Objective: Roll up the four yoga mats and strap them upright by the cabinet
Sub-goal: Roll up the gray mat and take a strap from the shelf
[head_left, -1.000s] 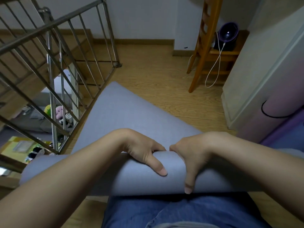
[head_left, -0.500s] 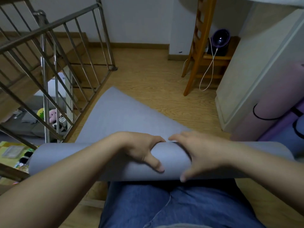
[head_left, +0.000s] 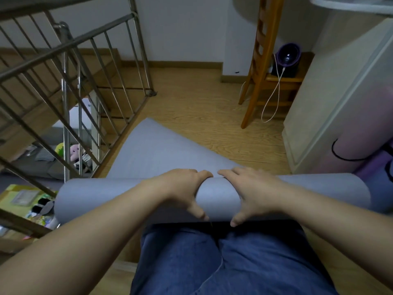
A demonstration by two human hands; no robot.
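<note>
Grey foam fills the head view: the grey mat [head_left: 219,196] lies across the person's lap as a thick roll, and its unrolled part stretches away flat over the wooden floor [head_left: 191,107] toward the stair railing [head_left: 89,86]. The left hand [head_left: 182,188] and right hand [head_left: 253,190] sit side by side on the middle of the roll. Their fingers curl over its top and their thumbs press on its near side, so both grip it.

This mat looks a little over half rolled, with a good stretch left to wind in before strapping. By the cabinet [head_left: 340,103] on the right, a pink rolled mat [head_left: 357,145] wears a black strap [head_left: 336,150]. A purple mat [head_left: 380,165] leans just beside it, and something bluish shows below, too cropped to identify. So at least two mats seem finished.

The cabinet is shut, so its contents cannot be told. A low wooden shelf [head_left: 282,78] holds a round purple device [head_left: 288,57] with a white cable [head_left: 274,96] hanging from it.
</note>
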